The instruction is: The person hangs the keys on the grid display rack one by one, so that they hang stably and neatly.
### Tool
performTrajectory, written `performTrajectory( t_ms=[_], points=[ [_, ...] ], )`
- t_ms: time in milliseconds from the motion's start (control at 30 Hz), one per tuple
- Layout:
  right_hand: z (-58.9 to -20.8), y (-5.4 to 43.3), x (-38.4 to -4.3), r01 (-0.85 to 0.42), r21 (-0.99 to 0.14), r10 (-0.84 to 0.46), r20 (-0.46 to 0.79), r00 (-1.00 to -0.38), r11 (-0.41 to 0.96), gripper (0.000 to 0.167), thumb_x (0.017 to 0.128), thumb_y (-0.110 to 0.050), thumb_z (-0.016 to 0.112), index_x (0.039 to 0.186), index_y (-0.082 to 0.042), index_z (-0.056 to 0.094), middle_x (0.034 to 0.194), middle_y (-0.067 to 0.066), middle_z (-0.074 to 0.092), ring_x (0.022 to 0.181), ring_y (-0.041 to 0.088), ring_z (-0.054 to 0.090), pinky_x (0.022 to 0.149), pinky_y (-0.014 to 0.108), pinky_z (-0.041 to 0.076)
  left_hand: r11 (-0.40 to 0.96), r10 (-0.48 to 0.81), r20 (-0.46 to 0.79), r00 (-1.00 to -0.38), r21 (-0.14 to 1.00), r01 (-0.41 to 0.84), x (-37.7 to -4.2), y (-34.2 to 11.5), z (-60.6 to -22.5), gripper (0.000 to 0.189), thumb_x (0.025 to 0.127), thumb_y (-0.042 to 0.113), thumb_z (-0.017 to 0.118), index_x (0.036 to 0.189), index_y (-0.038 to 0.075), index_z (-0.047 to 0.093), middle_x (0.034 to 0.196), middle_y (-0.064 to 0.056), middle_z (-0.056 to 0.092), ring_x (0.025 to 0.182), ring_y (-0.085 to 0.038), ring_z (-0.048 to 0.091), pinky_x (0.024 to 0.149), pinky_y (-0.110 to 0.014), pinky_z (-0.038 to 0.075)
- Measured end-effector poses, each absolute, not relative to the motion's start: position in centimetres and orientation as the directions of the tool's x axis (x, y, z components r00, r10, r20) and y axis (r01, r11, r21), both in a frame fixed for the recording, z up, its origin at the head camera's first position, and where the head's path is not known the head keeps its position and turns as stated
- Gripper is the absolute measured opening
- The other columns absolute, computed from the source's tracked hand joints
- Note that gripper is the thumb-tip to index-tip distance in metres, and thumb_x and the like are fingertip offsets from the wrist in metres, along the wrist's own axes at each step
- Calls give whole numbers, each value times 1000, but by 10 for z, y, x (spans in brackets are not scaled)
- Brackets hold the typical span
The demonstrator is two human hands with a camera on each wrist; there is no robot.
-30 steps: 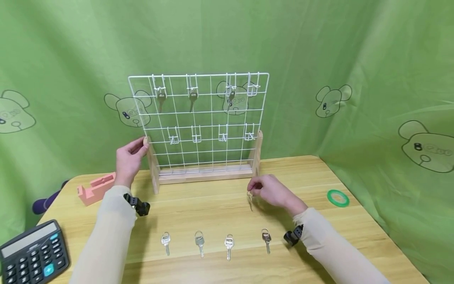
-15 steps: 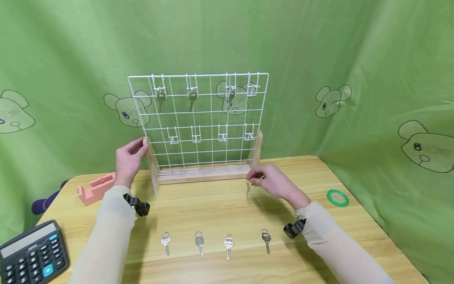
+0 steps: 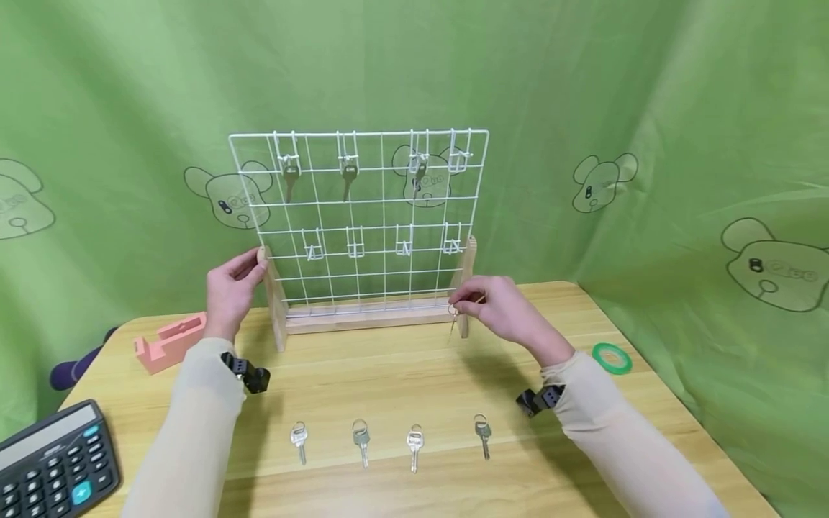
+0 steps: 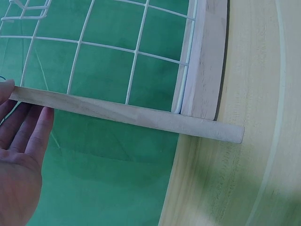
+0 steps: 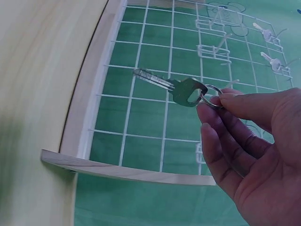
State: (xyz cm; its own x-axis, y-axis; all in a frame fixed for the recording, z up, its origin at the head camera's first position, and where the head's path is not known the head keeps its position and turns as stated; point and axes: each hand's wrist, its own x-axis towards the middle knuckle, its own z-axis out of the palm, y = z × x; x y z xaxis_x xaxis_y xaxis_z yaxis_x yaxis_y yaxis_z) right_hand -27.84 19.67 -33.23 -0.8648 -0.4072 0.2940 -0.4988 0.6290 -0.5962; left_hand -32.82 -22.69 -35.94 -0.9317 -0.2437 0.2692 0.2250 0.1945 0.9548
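A white wire grid rack (image 3: 383, 203) stands in a wooden base at the back of the table. My left hand (image 3: 232, 291) pinches the top of its left wooden post (image 4: 117, 112), fingers behind and thumb in front. In my right hand (image 3: 501, 309), thumb and fingers pinch the metal ring of a key (image 5: 186, 91), which hangs in front of the rack's lower right. Three keys hang from upper hooks, one being the left key (image 3: 291, 173); the upper right hook (image 3: 459, 160) and the lower hooks, such as the leftmost hook (image 3: 314, 252), bear none.
Several ringed keys lie in a row at the front, among them a silver key (image 3: 415, 442) and a darker key (image 3: 483, 432). A pink tape dispenser (image 3: 170, 344) and a calculator (image 3: 61, 457) are at left. Green tape (image 3: 612, 358) lies at right.
My right hand has risen from the tabletop toward the rack with the key, which now hangs higher. The left hand stays on the post. The head view has shifted slightly.
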Motion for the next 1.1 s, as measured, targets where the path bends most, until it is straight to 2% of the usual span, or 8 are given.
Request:
performTrajectory(
  t_ms=[300,400,533,1100],
  points=[
    [-312,196,-278,-495,-608,-371,328,-869,620,11,89,2,69,98,-2,73,92,8,70,79,25,65,62,30,60,199,-239,244,-940,960,199,-328,-227,-359,45,96,16,66,137,2,54,137,-18,55,120,-24,57,95,-21,50],
    [-305,196,-278,-476,-619,-345,329,-879,625,11,89,1,69,99,-2,73,94,9,70,80,27,66,64,31,60,194,-240,237,-941,962,193,-327,-227,-358,45,96,16,66,137,2,54,137,-18,55,120,-24,58,95,-20,50],
    [-296,197,-278,-470,-609,-326,339,-882,639,11,89,-1,70,99,-5,74,96,7,70,82,24,65,69,33,60,196,-247,233,-940,963,187,-327,-227,-358,45,96,17,67,136,2,55,136,-18,56,119,-23,58,95,-21,50],
    [-263,203,-286,-433,-625,-274,339,-900,649,13,93,-2,66,105,-2,71,96,9,69,85,23,65,72,33,59,215,-242,211,-947,964,160,-325,-227,-356,45,96,18,66,138,5,54,136,-16,56,118,-22,58,97,-22,49]
  ],
)
